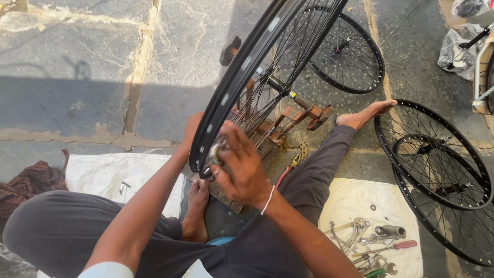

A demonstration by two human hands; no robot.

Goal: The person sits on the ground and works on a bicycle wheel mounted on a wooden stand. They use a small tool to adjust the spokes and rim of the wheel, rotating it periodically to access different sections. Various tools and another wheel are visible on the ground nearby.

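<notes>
At the far left a dark red cloth point(31, 183) lies bunched on the stone floor point(77, 62), just beside a white sheet point(108, 172) that carries a few small metal bits. The person sits on the ground in grey trousers, one bare foot tucked under by the stand.

The left hand point(192, 128) reaches up behind the rim point(242, 77) of a black spoked wheel; its fingers are hidden by the rim, so I cannot tell whether it grips or only rests there. The wheel stands tilted in a rusty stand point(288, 121), its hub point(280, 85) clear of the ground.

The right hand point(242, 167) lies against the low edge of the rim, fingers curled over a small silver tool point(215, 152) pressed to the rim; a white band circles the wrist.

Behind the stand a second wheel point(350, 54) lies flat. The other leg stretches right, its foot point(365, 114) near two stacked wheels point(437, 170).

On a cream cloth point(360, 195) at lower right sit spanners point(355, 231), a metal cylinder point(391, 230) and a red-handled screwdriver point(399, 246).

At the top right corner lie crumpled clear plastic bags point(455, 49), beside a pale bike frame point(481, 72).
</notes>
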